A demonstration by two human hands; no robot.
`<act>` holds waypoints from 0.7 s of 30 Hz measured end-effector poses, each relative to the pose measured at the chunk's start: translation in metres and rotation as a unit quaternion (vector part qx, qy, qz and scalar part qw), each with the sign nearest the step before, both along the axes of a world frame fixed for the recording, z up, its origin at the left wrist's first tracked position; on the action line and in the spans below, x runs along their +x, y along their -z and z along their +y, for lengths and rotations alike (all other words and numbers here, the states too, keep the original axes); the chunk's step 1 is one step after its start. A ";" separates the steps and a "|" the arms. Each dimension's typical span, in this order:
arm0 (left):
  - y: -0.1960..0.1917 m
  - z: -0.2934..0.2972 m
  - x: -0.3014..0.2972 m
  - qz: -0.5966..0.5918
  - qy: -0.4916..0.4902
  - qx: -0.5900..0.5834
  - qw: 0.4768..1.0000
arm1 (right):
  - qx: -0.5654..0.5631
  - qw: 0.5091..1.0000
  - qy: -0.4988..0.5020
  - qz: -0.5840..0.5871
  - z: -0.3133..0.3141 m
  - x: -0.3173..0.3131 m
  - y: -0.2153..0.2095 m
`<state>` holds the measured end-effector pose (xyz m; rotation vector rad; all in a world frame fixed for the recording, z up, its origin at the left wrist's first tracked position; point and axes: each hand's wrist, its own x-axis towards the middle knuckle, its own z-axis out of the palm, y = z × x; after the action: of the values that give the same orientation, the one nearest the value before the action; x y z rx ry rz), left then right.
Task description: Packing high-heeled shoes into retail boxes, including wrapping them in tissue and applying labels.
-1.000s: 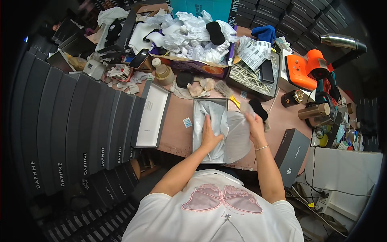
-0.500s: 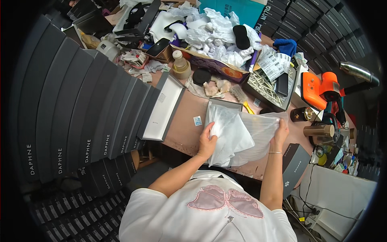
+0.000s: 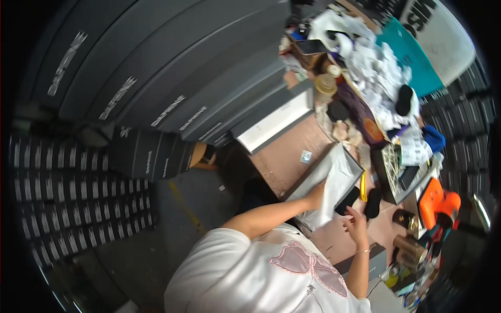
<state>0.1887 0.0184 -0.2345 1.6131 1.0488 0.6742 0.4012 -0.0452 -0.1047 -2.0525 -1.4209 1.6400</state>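
Observation:
White tissue paper [image 3: 335, 180] lies in and over an open grey shoe box [image 3: 353, 163] on the pinkish table. My left hand [image 3: 314, 196] is at the box, closed on the paper's near-left side; its fingertips are partly covered and blurred. To the right, my right hand [image 3: 356, 225] hovers over the tabletop with its fingers apart and nothing in them. Just beyond it are a dark object [image 3: 348, 200], partly behind the paper, and a black rounded pad [image 3: 372, 203]. A yellow-handled brush [image 3: 363, 187] lies beside the box.
Tall stacks of dark shoe boxes [image 3: 172, 68] stand on the left. A box lid [image 3: 276, 119] with a white inside leans by them. Crumpled paper [image 3: 383, 68] fills a carton behind. An orange tool [image 3: 432, 201] and a brown flask [image 3: 409, 249] are on the right.
The view has swung left. My right hand has let go of the tissue paper and opened. The paper, spread between both hands before, now lies in the box beside my left hand.

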 end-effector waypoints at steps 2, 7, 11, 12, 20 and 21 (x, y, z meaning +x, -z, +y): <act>-0.004 0.009 -0.021 -0.049 0.002 -0.060 0.997 | 0.277 0.954 -0.112 -0.039 0.003 -0.063 -0.021; -0.056 0.030 -0.067 -0.222 -0.004 -0.232 0.947 | 0.385 0.891 -0.206 -0.126 0.040 -0.121 0.015; -0.145 0.005 -0.120 -0.050 -0.138 0.081 0.986 | 0.366 0.894 -0.162 -0.202 0.057 -0.137 0.012; -0.150 -0.007 -0.120 -0.051 -0.050 0.080 0.994 | 0.371 0.903 -0.113 -0.185 0.062 -0.138 0.012; -0.090 -0.048 -0.091 0.139 0.067 -0.044 0.987 | 0.466 0.827 -0.162 -0.271 0.137 -0.132 0.074; -0.084 -0.042 -0.085 0.116 0.037 -0.065 0.990 | 0.451 0.811 -0.175 -0.328 0.148 -0.128 0.073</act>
<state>0.1042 -0.0238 -0.1509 1.6340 1.1686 0.3660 0.2734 0.1025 -0.1781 -1.8045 -2.2708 0.0550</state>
